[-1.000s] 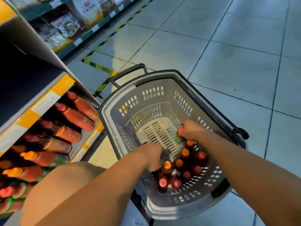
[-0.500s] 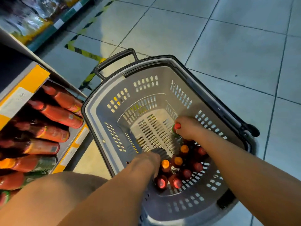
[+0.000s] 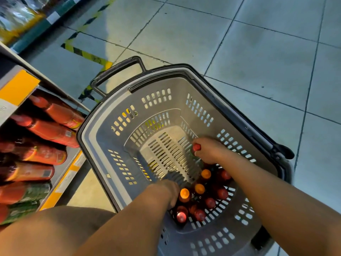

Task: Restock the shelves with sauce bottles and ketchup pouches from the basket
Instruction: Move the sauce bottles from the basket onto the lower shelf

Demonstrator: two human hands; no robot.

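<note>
Upright, a red-capped bottle (image 3: 196, 147) stands gripped by the right hand (image 3: 208, 150).

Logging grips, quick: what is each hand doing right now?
Left hand: down among the bottles, grip cannot be told.
Right hand: grips a red-capped bottle.

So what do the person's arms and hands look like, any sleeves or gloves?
Both arms are bare up to the frame's edge: no sleeves show. The left hand and right hand wear no gloves, and no watch, band or ring shows.
</note>
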